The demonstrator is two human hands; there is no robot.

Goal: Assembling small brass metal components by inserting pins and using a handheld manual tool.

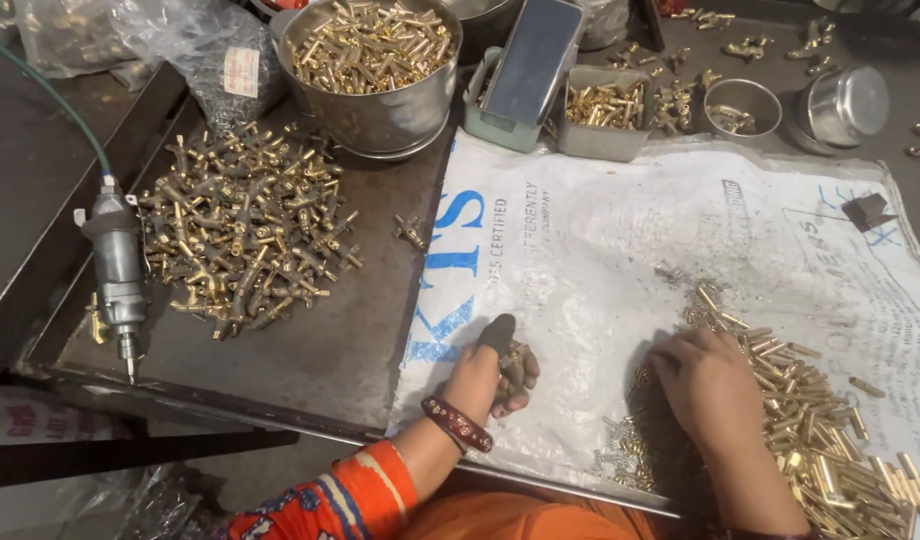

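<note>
My left hand [492, 372] is closed around a small dark brass fitting [514, 364], with a dark cover on the thumb; it rests on the white woven sack [620, 250]. My right hand [710, 385] lies palm down with fingers curled over a heap of small brass pins [820, 420] on the same sack. What is under its fingers is hidden. A scatter of tiny silvery screws [625, 450] lies between the two hands near the table's front edge.
A pile of cross-shaped brass fittings [245, 225] covers the dark metal tray [310, 350] at left, beside a hanging pneumatic tool [115, 270]. A steel pot of fittings [372, 50], small boxes [605, 108] and steel bowls [745, 108] stand at the back.
</note>
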